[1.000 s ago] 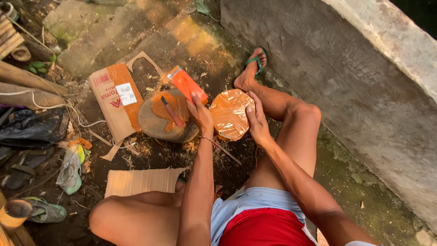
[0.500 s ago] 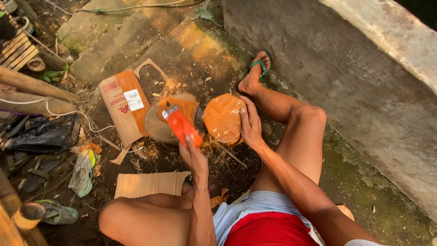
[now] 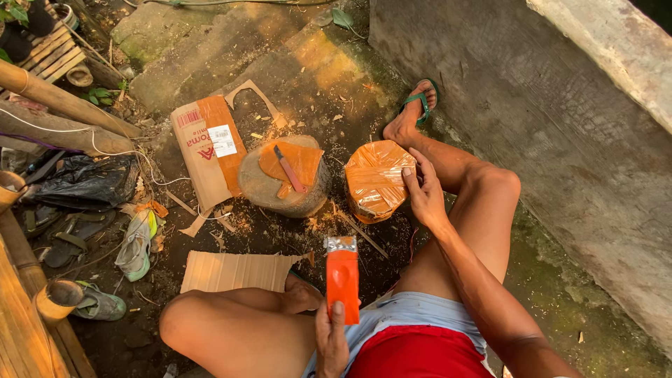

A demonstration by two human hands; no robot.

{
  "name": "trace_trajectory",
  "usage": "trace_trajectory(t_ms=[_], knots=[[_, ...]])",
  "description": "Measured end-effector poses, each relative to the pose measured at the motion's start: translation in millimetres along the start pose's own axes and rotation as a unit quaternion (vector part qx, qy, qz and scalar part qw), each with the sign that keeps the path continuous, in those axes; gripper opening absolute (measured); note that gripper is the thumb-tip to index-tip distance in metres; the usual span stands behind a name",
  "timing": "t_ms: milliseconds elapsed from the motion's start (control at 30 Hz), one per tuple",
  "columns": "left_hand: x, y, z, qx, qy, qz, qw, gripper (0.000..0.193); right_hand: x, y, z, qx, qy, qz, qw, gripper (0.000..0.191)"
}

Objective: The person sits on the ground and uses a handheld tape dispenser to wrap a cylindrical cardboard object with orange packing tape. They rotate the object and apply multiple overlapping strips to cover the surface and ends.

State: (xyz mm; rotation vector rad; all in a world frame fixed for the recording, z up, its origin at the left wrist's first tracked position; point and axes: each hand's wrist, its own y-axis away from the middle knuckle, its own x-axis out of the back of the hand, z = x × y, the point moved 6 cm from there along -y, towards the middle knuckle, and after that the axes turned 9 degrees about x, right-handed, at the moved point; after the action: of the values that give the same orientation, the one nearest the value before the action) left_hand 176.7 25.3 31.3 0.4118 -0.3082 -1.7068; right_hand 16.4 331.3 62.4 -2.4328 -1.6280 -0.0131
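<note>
My left hand holds a flat orange packet with a silvery top edge upright above my lap. My right hand rests against the right side of a rounded bundle wrapped in orange tape, which stands on the ground beside my right leg. To its left sits a round wooden stump with an orange cardboard scrap and a slim cutter knife lying on top. I am seated on the ground, a green flip-flop on my right foot.
A torn cardboard box flap with a label lies left of the stump, and a corrugated sheet by my left knee. A concrete wall rises on the right. Bamboo poles, a black bag and old shoes crowd the left.
My left hand lifted the orange packet off the stump area and drew it back toward my lap. The right hand stayed on the wrapped bundle.
</note>
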Motion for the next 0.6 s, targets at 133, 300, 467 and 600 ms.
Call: trace_trajectory(t_ms=[133, 300, 467, 600], knots=[[-13, 5, 8, 0.017, -0.031, -0.032, 0.999, 0.061, 4, 0, -5, -0.001, -0.02, -0.007, 1.0, 0.053], [-20, 12, 53, -0.07, -0.151, -0.048, 0.985, 0.072, 29, 37, -39, 0.099, 0.162, 0.087, 0.978, 0.037], [-29, 23, 78, -0.122, -0.193, -0.103, 0.968, 0.072, -1, 87, -44, -0.151, -0.186, -0.283, 0.929, 0.05], [-37, 24, 86, -0.152, -0.225, -0.128, 0.954, 0.07, -7, 108, -57, -0.21, -0.273, -0.326, 0.88, 0.047]])
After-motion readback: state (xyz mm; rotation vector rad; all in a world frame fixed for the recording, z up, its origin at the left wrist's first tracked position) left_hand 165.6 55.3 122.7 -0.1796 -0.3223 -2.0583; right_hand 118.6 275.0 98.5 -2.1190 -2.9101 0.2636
